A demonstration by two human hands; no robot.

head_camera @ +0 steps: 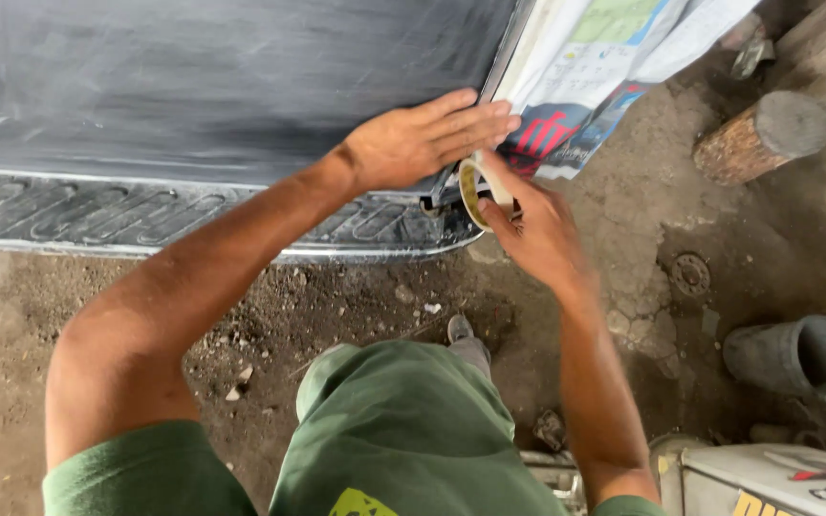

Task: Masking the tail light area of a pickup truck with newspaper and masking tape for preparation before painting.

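Observation:
My left hand (427, 141) lies flat, fingers together, pressing on the edge of a dull grey vehicle panel (222, 86) where sheets of printed newspaper (595, 76) cover the neighbouring part. Just below it my right hand (537, 234) grips a roll of beige masking tape (475, 186), held against the panel's lower corner. A short strip of tape runs from the roll up under my left fingers.
A ribbed metal step (145, 215) runs under the panel. The ground is bare dirt with small stones. A cut log (762, 139) lies at the upper right, a dark pipe piece (800, 358) at the right, and a white box (776, 478) at the bottom right.

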